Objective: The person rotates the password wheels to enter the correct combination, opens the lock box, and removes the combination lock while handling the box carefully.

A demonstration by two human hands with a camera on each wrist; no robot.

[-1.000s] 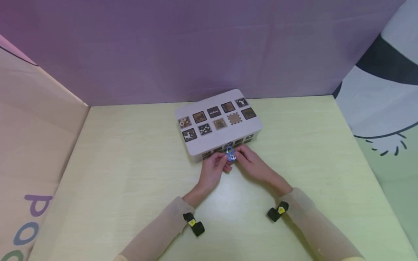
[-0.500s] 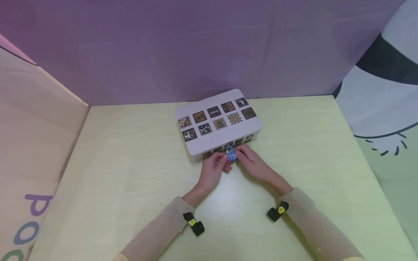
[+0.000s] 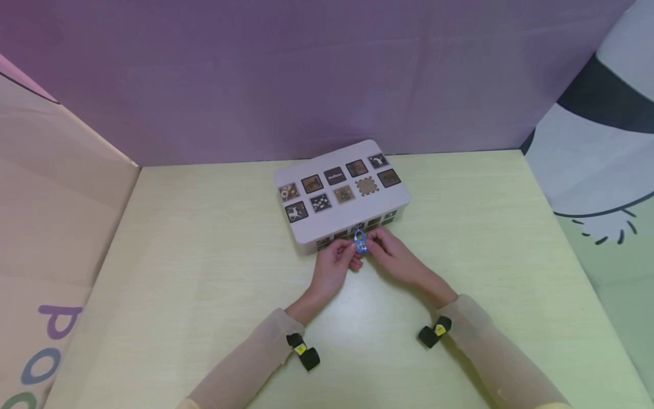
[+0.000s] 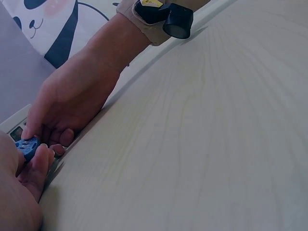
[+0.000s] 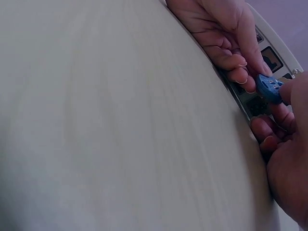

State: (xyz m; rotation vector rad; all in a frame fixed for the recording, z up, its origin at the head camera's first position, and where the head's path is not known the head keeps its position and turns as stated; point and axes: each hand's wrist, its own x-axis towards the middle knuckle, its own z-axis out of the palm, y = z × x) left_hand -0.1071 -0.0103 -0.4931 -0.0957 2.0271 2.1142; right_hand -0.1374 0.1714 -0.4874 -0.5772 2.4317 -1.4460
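Note:
A small blue combination padlock (image 3: 360, 245) hangs by its shackle at the front of a white box (image 3: 327, 227) printed with square pictures. My left hand (image 3: 331, 269) pinches the lock's left side between thumb and fingers; the right hand (image 3: 397, 259) pinches its right side. In the left wrist view the blue padlock (image 4: 29, 147) shows between both hands' fingertips. The right wrist view has the padlock (image 5: 269, 89) close to the box front, with a small metal catch (image 5: 296, 72) beside it. The shackle is mostly hidden there, and the dial digits are too small to read.
The box's lid is down, and its back corner sits near the purple wall (image 3: 327, 79). A pale wood-grain table (image 3: 204, 272) lies under everything. Printed panels stand on the left (image 3: 51, 216) and right (image 3: 603, 170). Each wrist wears a black camera strap.
The padlock's face tilts slightly between frames while both hands keep their grip on it. The box and both arms stay in place.

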